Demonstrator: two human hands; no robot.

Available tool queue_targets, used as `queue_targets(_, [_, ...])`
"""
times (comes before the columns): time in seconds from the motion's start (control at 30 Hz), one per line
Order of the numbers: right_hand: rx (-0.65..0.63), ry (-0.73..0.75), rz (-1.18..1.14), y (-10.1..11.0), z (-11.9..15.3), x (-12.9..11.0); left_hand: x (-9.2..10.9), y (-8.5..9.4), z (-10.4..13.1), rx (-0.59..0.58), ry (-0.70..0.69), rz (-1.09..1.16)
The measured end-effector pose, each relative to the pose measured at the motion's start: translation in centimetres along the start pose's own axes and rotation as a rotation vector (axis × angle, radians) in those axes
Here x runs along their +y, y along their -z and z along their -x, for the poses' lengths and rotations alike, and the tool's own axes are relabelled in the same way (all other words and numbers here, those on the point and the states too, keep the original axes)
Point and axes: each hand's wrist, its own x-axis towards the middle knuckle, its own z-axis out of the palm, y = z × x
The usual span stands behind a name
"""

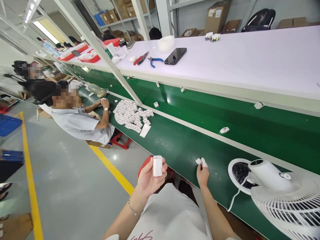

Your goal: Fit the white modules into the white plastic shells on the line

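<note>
Held upright between the thumb and fingers of my left hand (150, 176) is a white plastic housing (157, 166), in front of my body at the table's edge. My right hand (203, 175) rests at the green table (180, 143), its fingertips closed on a small white part (198, 161). White covering shows on a fingertip beside that part. Further left on the table lies a large pile of white housings (127, 113), with a white card (145, 130) at its near edge.
A white fan (270, 173) stands at the right. Beyond the table runs a green belt (200, 110) carrying scattered white pieces. The raised shelf (237, 60) holds pliers (156, 60) and a phone (175, 56). A seated person (77, 120) works at the left.
</note>
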Motion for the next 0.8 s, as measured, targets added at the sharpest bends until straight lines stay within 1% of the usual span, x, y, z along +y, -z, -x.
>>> queue_targets(0.17, [0.043, 0.029, 0.238, 0.0, 2.0, 2.4, 0.8, 1.8, 0.9, 0.141, -0.016, 0.032])
queue_targets(0.23, [0.048, 0.051, 0.333, 0.2, 2.7, 2.9, 1.3, 2.5, 1.6, 0.167, -0.022, 0.059])
queue_targets(0.3, [0.055, 0.08, 0.419, 0.5, 2.8, 2.9, 2.0, 3.3, 2.7, 0.164, -0.034, 0.092])
queue_targets(0.4, [0.068, 0.109, 0.515, 0.5, 1.6, 2.0, 3.6, 5.0, 5.1, 0.125, -0.068, 0.141])
queue_targets(0.5, [0.105, 0.114, 0.566, -1.0, -0.3, 0.5, 5.2, 7.6, 8.5, 0.1, -0.111, 0.173])
queue_targets(0.57, [0.116, 0.119, 0.587, -2.6, -1.1, -0.4, 6.0, 9.7, 10.8, 0.123, -0.131, 0.177])
queue_targets(0.63, [0.084, 0.126, 0.599, -4.0, -2.0, -0.8, 6.6, 11.9, 12.8, 0.182, -0.133, 0.168])
queue_targets(0.67, [0.066, 0.122, 0.596, -4.3, -2.6, -0.8, 6.9, 12.8, 13.6, 0.216, -0.129, 0.161])
queue_targets(0.73, [0.074, 0.095, 0.573, -4.0, -3.9, -0.9, 7.3, 14.2, 14.8, 0.28, -0.125, 0.152])
queue_targets(0.8, [0.142, 0.062, 0.536, -2.6, -4.8, -1.0, 7.4, 14.8, 15.5, 0.317, -0.141, 0.147])
